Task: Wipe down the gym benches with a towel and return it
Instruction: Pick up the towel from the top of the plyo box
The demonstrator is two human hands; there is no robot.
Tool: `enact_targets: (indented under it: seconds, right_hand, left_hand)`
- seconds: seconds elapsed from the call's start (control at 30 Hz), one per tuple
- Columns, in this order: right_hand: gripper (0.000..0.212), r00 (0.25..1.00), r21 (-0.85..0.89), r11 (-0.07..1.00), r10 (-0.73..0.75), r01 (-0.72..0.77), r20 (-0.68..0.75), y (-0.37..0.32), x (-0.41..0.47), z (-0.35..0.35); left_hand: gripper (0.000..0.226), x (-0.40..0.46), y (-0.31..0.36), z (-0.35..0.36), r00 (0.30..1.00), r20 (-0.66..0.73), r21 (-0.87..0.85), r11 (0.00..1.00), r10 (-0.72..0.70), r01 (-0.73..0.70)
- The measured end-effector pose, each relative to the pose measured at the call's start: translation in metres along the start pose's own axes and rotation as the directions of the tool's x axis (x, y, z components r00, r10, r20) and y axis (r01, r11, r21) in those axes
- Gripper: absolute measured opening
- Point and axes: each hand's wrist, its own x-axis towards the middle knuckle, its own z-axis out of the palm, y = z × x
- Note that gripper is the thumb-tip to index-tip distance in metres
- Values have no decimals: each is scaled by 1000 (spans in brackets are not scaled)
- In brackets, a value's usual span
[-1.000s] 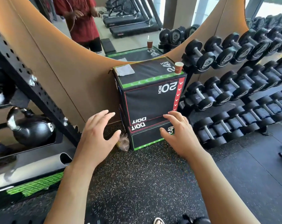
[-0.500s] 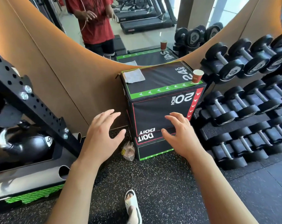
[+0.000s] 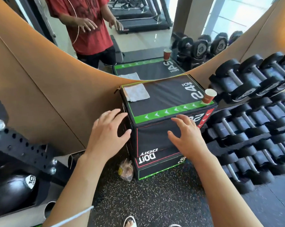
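We have stepped closer, both hands, left hand [image 3: 108, 136] and right hand [image 3: 186, 136], spread empty toward the towel [image 3: 137, 94] at eleven o'clock on the box [image 3: 161, 99].

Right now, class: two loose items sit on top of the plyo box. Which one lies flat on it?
The white towel, spread flat at the box's far-left corner. The paper cup stands upright at the right edge.

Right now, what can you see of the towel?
The towel is a small, pale grey-white cloth, folded flat into a rough rectangle, thin and slightly creased. It lies on the box top at its far left corner, near the mirror, which reflects it. Neither hand touches it.
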Motion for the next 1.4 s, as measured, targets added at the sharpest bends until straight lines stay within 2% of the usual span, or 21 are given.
enact_targets:
  seconds: [0.17,0.37,0.6,0.83,1.13,1.4]
  right_hand:
    - [60,999,-77,997,-24,26,27,9,50,9]
    - [54,985,-67,984,-161,165,58,32,129,26]
    - [56,935,2,948,-315,319,165,67,246,44]
    - [65,848,89,892,-450,444,280,69,323,87]
    - [56,797,107,896,-433,430,422,40,387,163]
    - [45,806,68,942,-317,328,500,15,404,222]
  left_hand:
    - [59,49,-14,13,1000,5,25,1000,4,-4]
    - [56,104,-18,47,1000,-3,67,998,-17,17]
    - [48,164,-7,82,996,-72,104,992,-59,66]
    - [44,192,-7,100,981,-114,135,976,-156,171]
    - [47,199,-47,100,962,-59,145,951,-267,273]
    - [47,210,-107,97,972,-3,113,966,-235,233]
